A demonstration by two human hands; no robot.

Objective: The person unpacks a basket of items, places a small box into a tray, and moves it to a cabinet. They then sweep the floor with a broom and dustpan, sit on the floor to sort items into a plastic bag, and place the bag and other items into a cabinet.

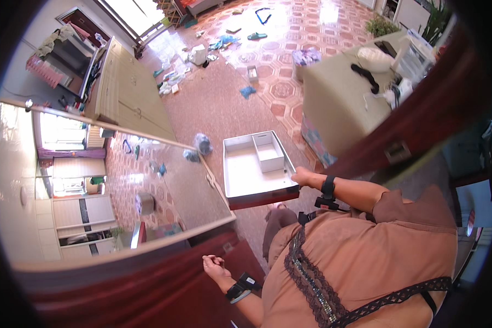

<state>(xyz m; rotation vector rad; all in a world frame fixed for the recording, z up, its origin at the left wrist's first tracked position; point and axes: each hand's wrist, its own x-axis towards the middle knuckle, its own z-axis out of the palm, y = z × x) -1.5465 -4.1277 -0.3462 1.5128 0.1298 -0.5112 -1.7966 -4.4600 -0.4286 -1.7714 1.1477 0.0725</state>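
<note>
My right hand (302, 177) grips the near corner of a shallow cardboard box (240, 164). The box is white inside and dark red outside, with a smaller white compartment (271, 160) at its far right side. Its open side faces up, held above the floor. My left hand (216, 266) is lower in the view, apart from the box, in front of dark red furniture; its fingers are loosely curled and nothing shows in them. Both wrists bear black straps with small devices.
A large framed mirror (225, 219) stands at left, beside a pale cabinet (131, 86). Clear plastic bags (203, 143) lie by the mirror's edge. Papers, a blue bag (247, 92) and a green slipper (257, 36) lie on the floor. A cloth-covered table (332, 98) bearing items is at right.
</note>
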